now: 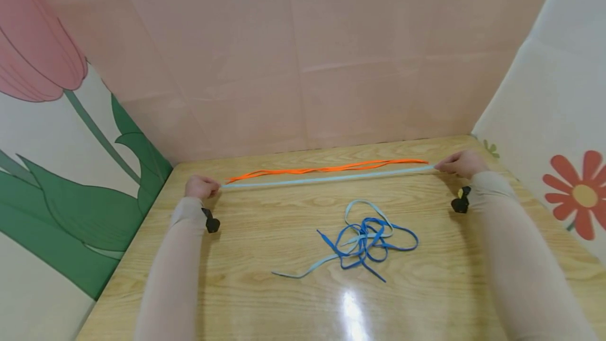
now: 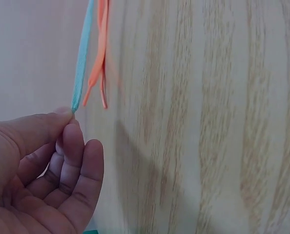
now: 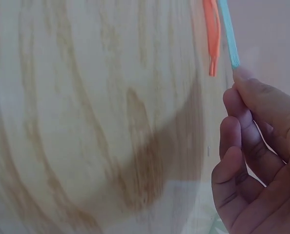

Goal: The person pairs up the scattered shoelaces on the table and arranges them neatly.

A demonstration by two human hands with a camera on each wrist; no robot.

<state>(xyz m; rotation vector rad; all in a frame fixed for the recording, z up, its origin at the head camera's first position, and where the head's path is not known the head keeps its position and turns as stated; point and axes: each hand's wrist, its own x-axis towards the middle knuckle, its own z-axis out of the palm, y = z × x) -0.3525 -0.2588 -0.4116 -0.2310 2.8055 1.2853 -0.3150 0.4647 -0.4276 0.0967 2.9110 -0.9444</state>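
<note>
Holding a light blue shoelace (image 1: 331, 178) straight across the far part of the wooden table (image 1: 265, 225), one end in the left-hand grip (image 1: 202, 187), the other in the right-hand grip (image 1: 461, 164). On the left, pinched firmly at the very end between thumb and forefinger, with no gap between the two and with the remaining fingers loosely curled. On the right, pinched likewise at the opposite end, again with thumb against forefinger and the rest bent inward. Cannot tell about contact between lace and table along the middle.

Just beyond, near and almost parallel: orange shoelaces (image 1: 314, 171), laid lengthwise side by side in slight waves, with loose tips just short of each grip. Closer to the body and right of centre, well apart from both grips: a dark blue shoelace (image 1: 363, 243) in loose loops, tangled with a second light blue shoelace (image 1: 326, 261), with one end trailing out to the left. Behind the table, a pink wall covering (image 1: 303, 57); at far left, a picture of a tulip (image 1: 35, 41); at far right, a red flower (image 1: 584, 196).
</note>
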